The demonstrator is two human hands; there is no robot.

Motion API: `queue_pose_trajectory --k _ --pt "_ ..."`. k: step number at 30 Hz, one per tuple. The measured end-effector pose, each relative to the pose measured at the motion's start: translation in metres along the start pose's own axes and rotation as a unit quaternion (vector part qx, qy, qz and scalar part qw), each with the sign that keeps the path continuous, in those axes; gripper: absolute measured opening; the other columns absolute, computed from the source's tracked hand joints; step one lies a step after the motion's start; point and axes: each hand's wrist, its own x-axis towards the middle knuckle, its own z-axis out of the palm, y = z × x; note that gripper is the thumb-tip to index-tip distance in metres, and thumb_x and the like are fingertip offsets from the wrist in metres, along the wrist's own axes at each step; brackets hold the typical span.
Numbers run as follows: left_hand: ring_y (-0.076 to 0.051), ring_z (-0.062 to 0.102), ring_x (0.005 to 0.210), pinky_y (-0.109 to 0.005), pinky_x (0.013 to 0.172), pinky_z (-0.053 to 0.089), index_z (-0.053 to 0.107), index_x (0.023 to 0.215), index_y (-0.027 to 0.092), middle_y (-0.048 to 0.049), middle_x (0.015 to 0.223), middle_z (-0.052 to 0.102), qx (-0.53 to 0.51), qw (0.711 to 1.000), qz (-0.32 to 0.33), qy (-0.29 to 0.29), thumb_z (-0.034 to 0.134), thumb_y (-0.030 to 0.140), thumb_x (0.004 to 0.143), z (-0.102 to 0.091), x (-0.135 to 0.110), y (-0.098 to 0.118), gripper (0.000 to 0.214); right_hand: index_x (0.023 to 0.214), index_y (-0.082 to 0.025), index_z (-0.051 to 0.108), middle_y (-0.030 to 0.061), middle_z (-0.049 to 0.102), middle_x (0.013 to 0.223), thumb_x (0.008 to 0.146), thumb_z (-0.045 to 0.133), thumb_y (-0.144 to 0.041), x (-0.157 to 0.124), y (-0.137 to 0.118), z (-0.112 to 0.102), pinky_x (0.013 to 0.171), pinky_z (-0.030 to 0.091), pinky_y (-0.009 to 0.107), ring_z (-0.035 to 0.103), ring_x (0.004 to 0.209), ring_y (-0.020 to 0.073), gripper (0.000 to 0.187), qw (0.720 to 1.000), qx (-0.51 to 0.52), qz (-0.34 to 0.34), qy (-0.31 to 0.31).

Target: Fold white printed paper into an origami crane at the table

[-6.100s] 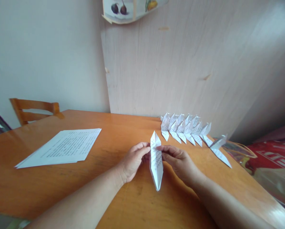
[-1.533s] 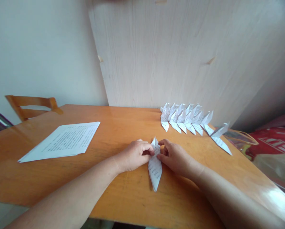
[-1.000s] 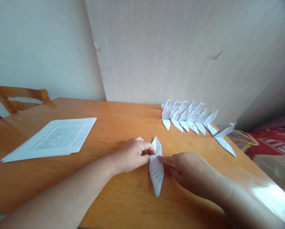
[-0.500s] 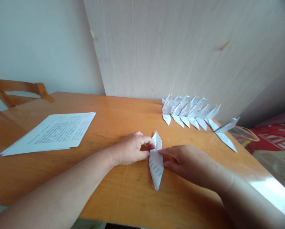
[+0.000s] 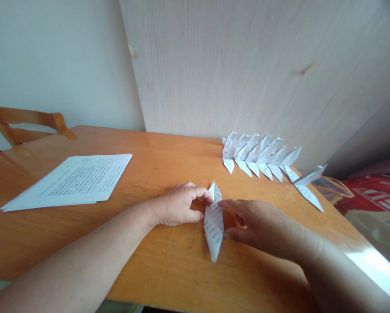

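A long, pointed piece of folded paper with printed marks lies flat on the table in front of me, one tip towards me and the other pointing away. My left hand has its index finger on the upper left part of the paper and its thumb against the left edge. From the other side, my right hand rests its index fingertip on the paper near the same height, thumb lower at the right edge. Between them the fingers hold the paper down. Fingers behind the left index are partly hidden.
A stack of printed sheets lies left on the wooden table. Several folded paper pieces stand nested at the back right, with a separate folded piece beside them. A chair stands far left; a red bag sits beyond the right edge.
My right index finger has moved slightly up along the paper, and the right thumb has dropped a little, widening their gap. The left hand stays almost in place.
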Motion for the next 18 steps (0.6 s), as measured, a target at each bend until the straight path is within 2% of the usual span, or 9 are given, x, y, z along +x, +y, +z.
queue_pose_trajectory --k 4,10,14,18 --pt "-0.022 0.056 0.108 -0.037 0.096 0.045 0.066 0.110 0.030 -0.0018 0.111 0.064 -0.007 1.000 0.003 0.001 0.068 0.023 0.076 -0.0002 -0.0001 -0.0020 0.035 0.107 -0.031 0.067 -0.0021 0.071 0.085 0.085 0.069 -0.036 0.0021 0.0017 -0.0006 0.062 0.037 0.027 0.062 0.071 0.0157 0.023 0.999 0.025 -0.023 -0.007" --pt "-0.022 0.057 0.109 -0.036 0.095 0.045 0.066 0.111 0.031 -0.0012 0.112 0.065 -0.009 1.000 0.011 -0.004 0.068 0.022 0.074 -0.0002 0.0005 -0.0053 0.038 0.095 -0.028 0.072 0.0008 0.071 0.083 0.092 0.062 -0.037 0.0017 0.0043 -0.0041 0.065 0.041 0.028 0.062 0.070 0.0157 0.014 0.998 0.025 -0.059 0.002" --pt "-0.023 0.057 0.107 -0.037 0.094 0.045 0.067 0.110 0.031 -0.0019 0.111 0.065 -0.005 1.000 0.011 -0.001 0.070 0.027 0.075 0.0003 0.0012 -0.0080 0.035 0.095 -0.028 0.074 0.0028 0.072 0.084 0.098 0.053 -0.036 0.0026 0.0057 -0.0044 0.065 0.042 0.027 0.062 0.069 0.0161 0.022 0.996 0.036 -0.080 0.023" --pt "-0.023 0.058 0.107 -0.036 0.093 0.046 0.067 0.110 0.031 -0.0019 0.110 0.066 -0.004 1.000 0.017 -0.004 0.071 0.027 0.076 0.0000 0.0013 -0.0083 0.035 0.091 -0.027 0.074 0.0034 0.072 0.084 0.101 0.045 -0.037 0.0042 0.0055 -0.0033 0.066 0.044 0.028 0.063 0.068 0.0163 0.033 0.996 0.041 -0.068 0.040"
